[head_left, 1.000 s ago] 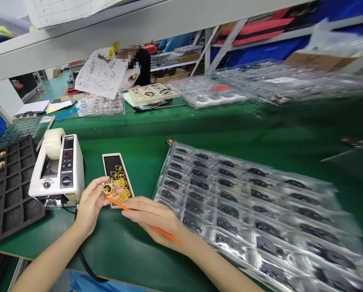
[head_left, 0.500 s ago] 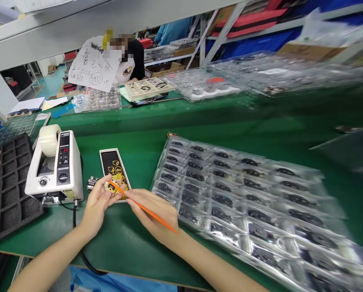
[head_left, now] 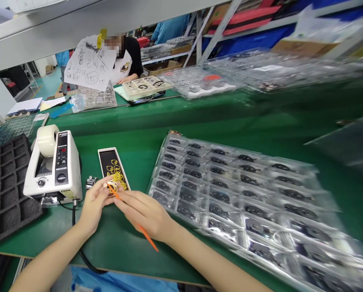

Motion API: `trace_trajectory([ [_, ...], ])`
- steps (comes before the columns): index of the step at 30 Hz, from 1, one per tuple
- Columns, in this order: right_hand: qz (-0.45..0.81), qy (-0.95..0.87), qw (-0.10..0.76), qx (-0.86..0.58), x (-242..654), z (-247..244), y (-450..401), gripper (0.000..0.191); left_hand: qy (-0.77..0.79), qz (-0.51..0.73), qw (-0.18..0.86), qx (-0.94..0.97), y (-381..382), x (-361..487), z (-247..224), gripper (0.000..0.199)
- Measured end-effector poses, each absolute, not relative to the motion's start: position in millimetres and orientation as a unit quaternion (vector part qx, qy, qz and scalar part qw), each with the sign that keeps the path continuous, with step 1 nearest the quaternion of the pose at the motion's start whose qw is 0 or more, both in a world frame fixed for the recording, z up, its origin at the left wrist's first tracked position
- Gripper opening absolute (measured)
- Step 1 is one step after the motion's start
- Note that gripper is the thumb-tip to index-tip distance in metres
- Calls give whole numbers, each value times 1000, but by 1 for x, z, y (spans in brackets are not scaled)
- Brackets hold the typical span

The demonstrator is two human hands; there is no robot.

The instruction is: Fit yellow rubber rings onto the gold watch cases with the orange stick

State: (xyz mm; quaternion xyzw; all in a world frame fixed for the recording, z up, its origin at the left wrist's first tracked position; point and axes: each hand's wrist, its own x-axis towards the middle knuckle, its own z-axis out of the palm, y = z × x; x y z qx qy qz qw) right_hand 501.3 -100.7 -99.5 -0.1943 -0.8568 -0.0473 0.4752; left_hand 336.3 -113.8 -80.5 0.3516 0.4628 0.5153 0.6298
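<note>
Pinching a round gold part (head_left: 110, 187) at lower centre of the frame, the left hand's (head_left: 93, 207) fingers hold it, while the curled fingers of the right hand (head_left: 144, 213) grip an orange stick (head_left: 149, 239), its long axis slanting up-left, tip at the part.

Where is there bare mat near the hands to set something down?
Bare green mat lies between the black box of yellow rings and the plastic sheet of black parts, and between the forearms. Crowded: the left hand, with a round gold piece, and right hand, with an orange stick, beside the tape dispenser.
</note>
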Motion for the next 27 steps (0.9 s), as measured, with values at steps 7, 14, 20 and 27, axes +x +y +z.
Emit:
trace_trajectory([
  [7,112,-720,603,-324,511,-87,-104,26,480,496,597,409,-111,339,-76,31],
  [14,17,-734,592,-333,509,-95,-105,26,504,484,553,453,-113,339,-74,13],
  [20,15,-787,494,-369,489,-102,-110,21,508,509,522,458,-114,342,-78,21],
  [27,34,-766,491,-413,484,-108,-106,18,513,493,478,515,-126,349,-88,40],
])
